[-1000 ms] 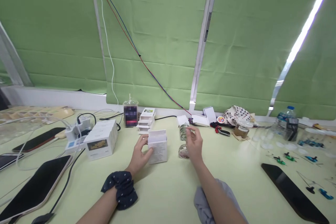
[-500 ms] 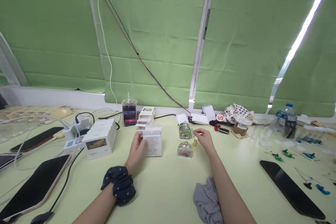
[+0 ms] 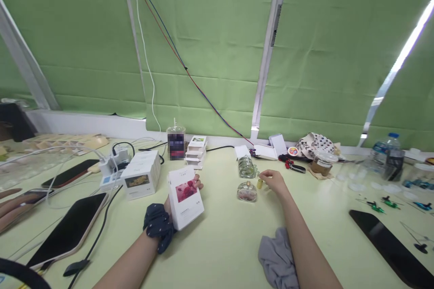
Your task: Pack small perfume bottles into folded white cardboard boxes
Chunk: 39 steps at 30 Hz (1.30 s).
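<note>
My left hand grips a white carton with a picture of red fruit or flowers on its face, tilted above the table. Most of that hand is hidden behind the carton. My right hand has its thumb and forefinger pinched at a small yellow cap. Just left of those fingertips, a clear glass bottle with a greenish tint lies on its side. In front of it sits a rounded, squat glass bottle with a gold-coloured neck and pinkish contents.
White cartons and a phone with cables lie left; another person's hand is at the far left edge. A drink cup stands behind. A grey cloth, a black phone and a lidded tub are right.
My left hand has turned the carton to show its picture side and tilted it nearer to me. My right fingers have come down to the cap. The view has shifted left.
</note>
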{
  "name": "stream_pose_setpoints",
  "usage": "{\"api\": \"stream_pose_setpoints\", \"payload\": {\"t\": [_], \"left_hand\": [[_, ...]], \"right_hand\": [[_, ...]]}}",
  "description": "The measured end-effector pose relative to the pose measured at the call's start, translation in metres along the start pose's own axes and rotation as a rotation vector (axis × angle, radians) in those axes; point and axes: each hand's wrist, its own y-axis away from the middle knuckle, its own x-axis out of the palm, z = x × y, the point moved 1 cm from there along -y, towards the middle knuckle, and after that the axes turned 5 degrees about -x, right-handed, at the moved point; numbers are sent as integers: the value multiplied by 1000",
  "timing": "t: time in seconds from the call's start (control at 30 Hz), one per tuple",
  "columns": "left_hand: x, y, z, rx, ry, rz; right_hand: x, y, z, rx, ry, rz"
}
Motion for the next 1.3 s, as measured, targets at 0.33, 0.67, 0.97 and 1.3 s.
{"api": "stream_pose_setpoints", "payload": {"t": [0.33,0.67,0.97,1.3], "left_hand": [[0,-17,1,541,-797,-456],[-4,-17,8,564,-1092,-523],[-3,-18,7,578,-1087,-509],[-5,-18,10,577,-1066,-500]], "right_hand": [[12,1,-3,-126,364,186],[8,4,3,-122,462,365],[-3,4,8,-116,466,354],[-12,3,-4,67,584,328]]}}
